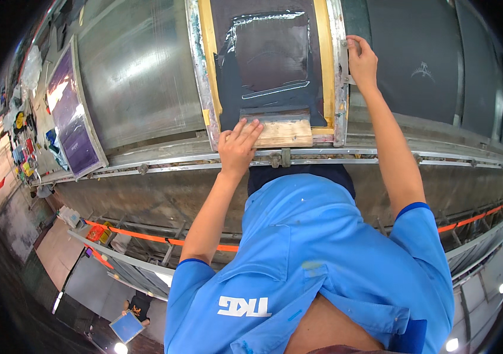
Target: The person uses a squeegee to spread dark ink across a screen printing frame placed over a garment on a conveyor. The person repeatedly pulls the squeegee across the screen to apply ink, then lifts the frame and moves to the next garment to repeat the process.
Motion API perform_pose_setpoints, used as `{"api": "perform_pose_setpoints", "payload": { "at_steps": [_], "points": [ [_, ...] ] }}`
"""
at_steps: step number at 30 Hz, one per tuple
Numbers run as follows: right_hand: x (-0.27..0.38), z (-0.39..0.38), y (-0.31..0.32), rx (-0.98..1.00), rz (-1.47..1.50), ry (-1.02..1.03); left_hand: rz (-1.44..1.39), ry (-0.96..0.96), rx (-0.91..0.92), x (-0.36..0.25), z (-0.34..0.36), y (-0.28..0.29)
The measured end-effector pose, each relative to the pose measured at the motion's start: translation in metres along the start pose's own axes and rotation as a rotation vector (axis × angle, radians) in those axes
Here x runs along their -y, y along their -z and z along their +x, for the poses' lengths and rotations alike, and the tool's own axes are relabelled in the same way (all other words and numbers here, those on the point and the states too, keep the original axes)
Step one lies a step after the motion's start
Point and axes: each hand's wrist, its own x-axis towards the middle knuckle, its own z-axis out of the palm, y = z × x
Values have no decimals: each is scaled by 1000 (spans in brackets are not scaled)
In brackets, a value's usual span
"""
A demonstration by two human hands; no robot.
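We observe a long table (139,76) with a metal rail (180,154) running along its near edge. The screen frame (339,118) lies across the table, its near end at that edge, midway between the table's left and right ends. Yellow strips (325,65) line the frame's inner left and right sides.

The frame acts as a shallow tray. Inside it we note dark ink (228,97), spread thickest along the left side and near end, with a bright-edged rectangular outline beyond. The squeegee (287,132), with a wooden handle and a dark far edge, sits inside the frame at its near end.

Left hand (238,147): we see it laid over the squeegee's left end, fingers extended on the wood and not wrapped around it.

Right hand (362,62): we find its bent fingers at the outer edge of the frame's right side, beside a small metal fitting (347,79). We cannot tell whether they grip that edge or merely rest there.

To the right of the frame, dark panels (411,41) cover the table; one carries a pale motif (423,71). Toward the table's left end, we locate a purple framed screen (74,127), set at an angle.
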Motion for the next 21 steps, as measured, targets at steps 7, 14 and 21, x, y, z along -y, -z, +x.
{"api": "perform_pose_setpoints", "payload": {
  "at_steps": [7,14,21],
  "points": [
    [95,-5,27,260,-320,621,14,24,-11,60,128,0],
    [86,29,-37,447,-313,529,-47,99,30,82,238,16],
    [73,-92,-11,406,-196,444,-8,35,59,47,136,5]
  ]
}}
